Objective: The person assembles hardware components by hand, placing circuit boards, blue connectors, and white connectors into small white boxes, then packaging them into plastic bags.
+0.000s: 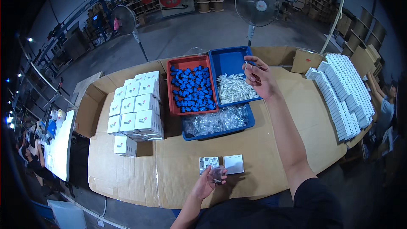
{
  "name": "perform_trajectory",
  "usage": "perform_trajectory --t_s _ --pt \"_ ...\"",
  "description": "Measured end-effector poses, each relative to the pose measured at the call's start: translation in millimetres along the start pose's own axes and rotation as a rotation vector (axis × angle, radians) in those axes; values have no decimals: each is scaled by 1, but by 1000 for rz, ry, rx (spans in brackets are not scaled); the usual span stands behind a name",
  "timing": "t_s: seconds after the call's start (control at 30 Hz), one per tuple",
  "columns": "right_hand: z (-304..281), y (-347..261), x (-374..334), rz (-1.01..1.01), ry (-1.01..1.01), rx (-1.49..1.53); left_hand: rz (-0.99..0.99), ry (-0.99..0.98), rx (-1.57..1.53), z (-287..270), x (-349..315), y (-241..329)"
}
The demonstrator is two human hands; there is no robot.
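Left hand (205,186): half-curled fingers are gripping a clear packet (217,173) near the white box (234,164).
Right hand (261,80): nearly closed fingers are pinching a small thin piece (246,64) by the blue tray (228,62).

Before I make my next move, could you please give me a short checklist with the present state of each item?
1. Left hand holds the clear bag: ok.
2. Right hand has a small piece pinched in its fingers: ok; exactly which kind, cannot tell.
3. Red tray holds blue parts: ok, well filled.
4. Upper blue tray holds white pieces: ok, a heap at its near end.
5. Lower blue tray holds clear bags: ok, plenty.
6. Left box stack stands without toppled boxes: ok.
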State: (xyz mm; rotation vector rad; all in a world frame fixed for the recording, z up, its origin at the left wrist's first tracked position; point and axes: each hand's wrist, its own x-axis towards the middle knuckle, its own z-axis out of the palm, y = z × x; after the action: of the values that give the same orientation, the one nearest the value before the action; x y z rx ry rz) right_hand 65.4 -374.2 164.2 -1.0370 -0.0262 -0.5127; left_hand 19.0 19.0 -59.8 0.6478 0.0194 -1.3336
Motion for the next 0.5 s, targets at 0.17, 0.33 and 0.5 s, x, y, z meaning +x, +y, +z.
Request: perform_trajectory --t_s 0.17,0.33,0.5 --pt "28 -12 -34 -37 -84 26 16 -19 -7 5 -2 -4" --pt "19 23 -55 58 -30 20 9 1 -41 4 -9 -9" --pt "9 84 -115 285 56 -534 37 -44 -63 15 -7 1"
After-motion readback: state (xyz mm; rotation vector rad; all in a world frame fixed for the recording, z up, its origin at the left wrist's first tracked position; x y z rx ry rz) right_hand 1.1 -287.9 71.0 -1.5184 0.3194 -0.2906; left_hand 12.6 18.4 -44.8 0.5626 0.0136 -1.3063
